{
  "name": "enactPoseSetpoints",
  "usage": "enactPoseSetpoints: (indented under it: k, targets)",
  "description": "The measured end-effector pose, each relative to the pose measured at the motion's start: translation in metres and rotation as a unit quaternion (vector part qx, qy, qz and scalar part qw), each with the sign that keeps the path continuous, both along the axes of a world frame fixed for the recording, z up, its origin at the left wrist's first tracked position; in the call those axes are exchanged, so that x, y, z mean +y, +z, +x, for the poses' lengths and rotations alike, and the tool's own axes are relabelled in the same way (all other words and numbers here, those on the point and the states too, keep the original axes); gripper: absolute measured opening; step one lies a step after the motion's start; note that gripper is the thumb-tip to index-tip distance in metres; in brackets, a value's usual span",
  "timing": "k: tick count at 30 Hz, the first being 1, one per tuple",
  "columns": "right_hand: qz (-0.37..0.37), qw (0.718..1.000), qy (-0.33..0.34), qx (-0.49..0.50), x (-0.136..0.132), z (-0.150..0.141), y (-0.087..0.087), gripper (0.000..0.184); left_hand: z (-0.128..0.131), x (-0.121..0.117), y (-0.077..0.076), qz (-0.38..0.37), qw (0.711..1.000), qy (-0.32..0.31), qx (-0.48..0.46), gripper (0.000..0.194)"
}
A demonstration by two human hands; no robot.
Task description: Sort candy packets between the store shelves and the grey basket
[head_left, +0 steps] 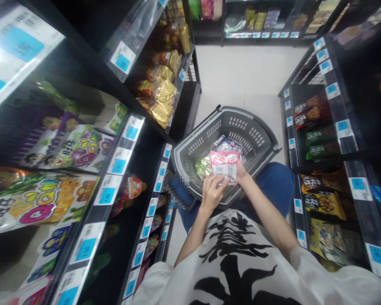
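Both of my hands hold a small pink and white snack packet [225, 166] just above a grey plastic shopping basket [260, 135] on my lap. My left hand [212, 192] grips the packet's lower left edge with curled fingers. My right hand [241, 173] pinches its right edge, mostly hidden behind the packet. Inside the basket lie a green packet [202, 166] and a blue and white packet [227, 145].
Dark shop shelves with blue price tags line both sides. Colourful snack bags [44, 199] fill the left shelves, gold-wrapped packets [163, 101] sit higher up. Brown and yellow bags [324, 203] stand on the right shelves. A pale floor aisle [247, 76] runs ahead.
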State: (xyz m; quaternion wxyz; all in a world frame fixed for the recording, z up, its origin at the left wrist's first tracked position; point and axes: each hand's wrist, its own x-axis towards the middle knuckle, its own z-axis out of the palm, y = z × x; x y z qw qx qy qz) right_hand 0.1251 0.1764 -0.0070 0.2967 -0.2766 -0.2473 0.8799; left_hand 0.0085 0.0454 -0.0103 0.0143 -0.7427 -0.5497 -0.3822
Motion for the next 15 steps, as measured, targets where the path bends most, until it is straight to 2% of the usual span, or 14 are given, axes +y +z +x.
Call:
enactPoseSetpoints:
  k: [9, 15]
  targets:
    - [-0.009, 0.999, 0.046, 0.005, -0.003, 0.0, 0.014, 0.072, 0.001, 0.001, 0.002, 0.004, 1.0, -0.002, 0.009, 0.048]
    - [-0.042, 0.994, 0.082, 0.055, -0.002, 0.002, 0.009, 0.067, 0.002, 0.002, 0.008, -0.021, 0.999, -0.022, 0.013, 0.047]
